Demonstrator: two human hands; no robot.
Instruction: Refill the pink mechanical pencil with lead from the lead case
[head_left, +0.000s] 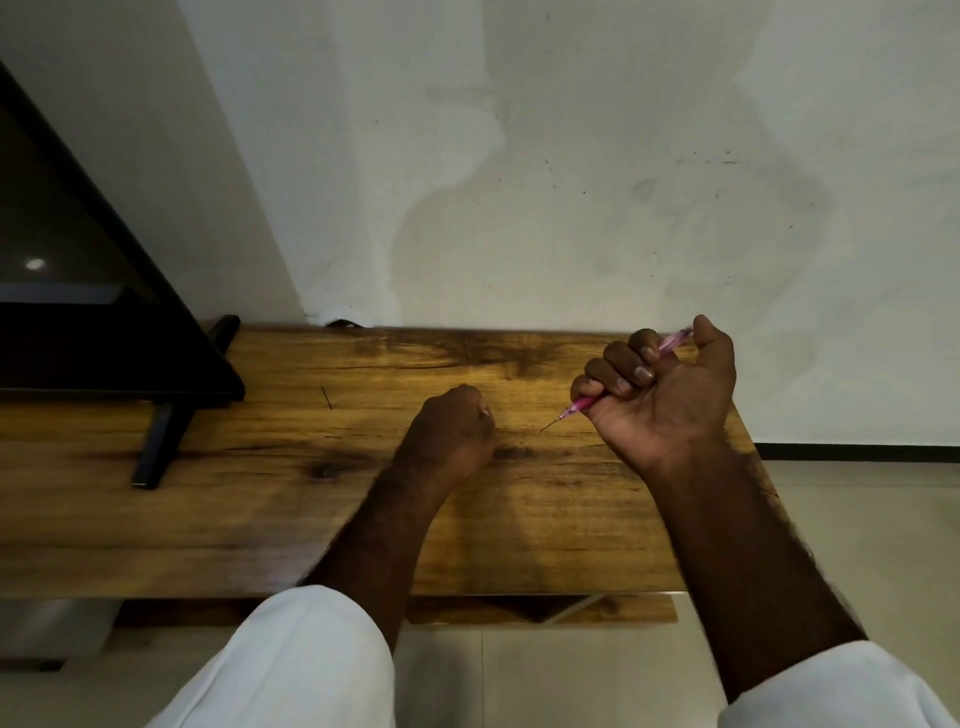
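Observation:
My right hand (660, 384) is closed in a fist around the pink mechanical pencil (579, 405), palm up, thumb at the pencil's back end. The tip points down and left, with a thin length of lead (548, 426) sticking out toward the wooden table (291, 499). My left hand (452, 431) rests on the table just left of the tip, its fingers curled shut; whether anything is in it is hidden. A thin dark stick, perhaps a loose lead (327, 398), lies on the table further left. No lead case shows.
A black monitor (104, 291) on a black stand (161, 441) fills the table's left end. A white wall rises behind the table. The table's right edge is just beyond my right wrist, with pale floor past it.

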